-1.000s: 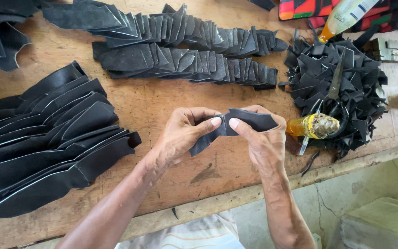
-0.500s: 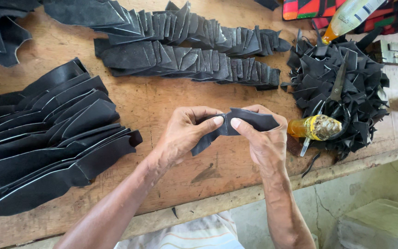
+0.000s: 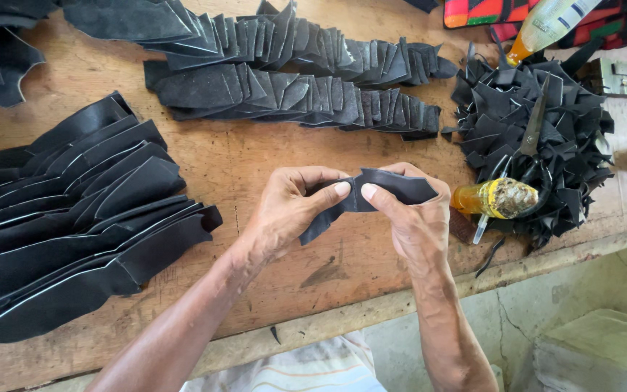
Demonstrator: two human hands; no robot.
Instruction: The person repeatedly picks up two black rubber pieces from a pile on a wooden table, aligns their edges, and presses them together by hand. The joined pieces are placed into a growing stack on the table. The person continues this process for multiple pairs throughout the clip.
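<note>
I note the strip (image 3: 390, 190) pinched between the left hand (image 3: 288, 214) and right hand (image 3: 415, 221) looks like black leather or a similar sheet, matt and slightly grained. The long cut pieces (image 3: 74, 218) show a smoother, faintly glossy face with pale raw edges. The workbench (image 3: 255, 160) is bare wood, rough, stained and scuffed. The scissors (image 3: 533, 131) appear dull dark metal. The small bottle (image 3: 491, 199) looks like translucent amber plastic, its cap crusted.

Pale-labelled bottle (image 3: 551, 23) — top right, tilted
</note>
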